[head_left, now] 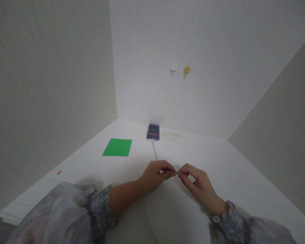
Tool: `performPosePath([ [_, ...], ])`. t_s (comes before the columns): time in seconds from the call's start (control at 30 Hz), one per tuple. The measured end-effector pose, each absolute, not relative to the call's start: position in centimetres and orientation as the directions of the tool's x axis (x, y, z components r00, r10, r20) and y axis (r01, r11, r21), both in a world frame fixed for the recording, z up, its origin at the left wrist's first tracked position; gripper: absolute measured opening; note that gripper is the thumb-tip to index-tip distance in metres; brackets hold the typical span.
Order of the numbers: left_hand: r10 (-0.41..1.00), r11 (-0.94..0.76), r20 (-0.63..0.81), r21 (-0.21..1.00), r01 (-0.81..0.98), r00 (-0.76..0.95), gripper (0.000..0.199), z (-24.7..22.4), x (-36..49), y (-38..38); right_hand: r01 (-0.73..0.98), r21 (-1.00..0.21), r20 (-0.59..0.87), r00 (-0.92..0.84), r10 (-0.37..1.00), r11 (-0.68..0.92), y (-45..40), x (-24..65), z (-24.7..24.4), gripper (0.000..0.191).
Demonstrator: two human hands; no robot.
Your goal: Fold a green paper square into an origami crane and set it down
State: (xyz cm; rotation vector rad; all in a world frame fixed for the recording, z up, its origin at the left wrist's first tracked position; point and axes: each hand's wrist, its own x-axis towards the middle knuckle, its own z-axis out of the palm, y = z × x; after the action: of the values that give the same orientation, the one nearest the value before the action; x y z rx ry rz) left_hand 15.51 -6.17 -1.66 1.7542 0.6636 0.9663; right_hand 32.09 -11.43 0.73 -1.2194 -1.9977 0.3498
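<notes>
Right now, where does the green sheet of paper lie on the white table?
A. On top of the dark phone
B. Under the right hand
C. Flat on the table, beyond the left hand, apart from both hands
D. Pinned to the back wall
C: the green sheet lies flat on the table, beyond the left hand, and neither hand touches it.

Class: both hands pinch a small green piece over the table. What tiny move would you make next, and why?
Probably press the pinch tighter. The left hand and right hand meet fingertip to fingertip on the small green piece, which is barely visible and held just above the table.
</notes>
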Motion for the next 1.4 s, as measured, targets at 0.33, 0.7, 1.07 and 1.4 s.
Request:
performPosePath([
  [0.33, 0.724, -0.518, 0.399, 0.853, 0.061, 0.562, 0.013, -1.2, 15.3, -6.2, 0.423, -0.87, 0.182, -0.203, 0.962, 0.253, -11.0, 32.1, 0.6, 0.021],
  [0.7, 0.736, -0.49, 0.376, 0.869, 0.061, 0.563, 0.012, -1.0, 15.3, -6.3, 0.201, -0.977, 0.024, -0.195, 0.98, 0.064, -11.0, 31.6, 0.8, 0.023],
  [1.07, 0.758, -0.42, 0.321, 0.907, 0.047, 0.568, 0.014, -1.3, 15.4, -6.1, 0.288, -0.951, 0.07, -0.157, 0.985, 0.114, -10.9, 31.9, 0.2, 0.021],
  [1.4, 0.763, -0.335, 0.262, 0.942, 0.015, 0.591, 0.016, -1.2, 15.5, -6.3, 0.285, -0.947, 0.097, -0.196, 0.976, 0.151, -10.9, 31.9, -0.1, 0.019],
])
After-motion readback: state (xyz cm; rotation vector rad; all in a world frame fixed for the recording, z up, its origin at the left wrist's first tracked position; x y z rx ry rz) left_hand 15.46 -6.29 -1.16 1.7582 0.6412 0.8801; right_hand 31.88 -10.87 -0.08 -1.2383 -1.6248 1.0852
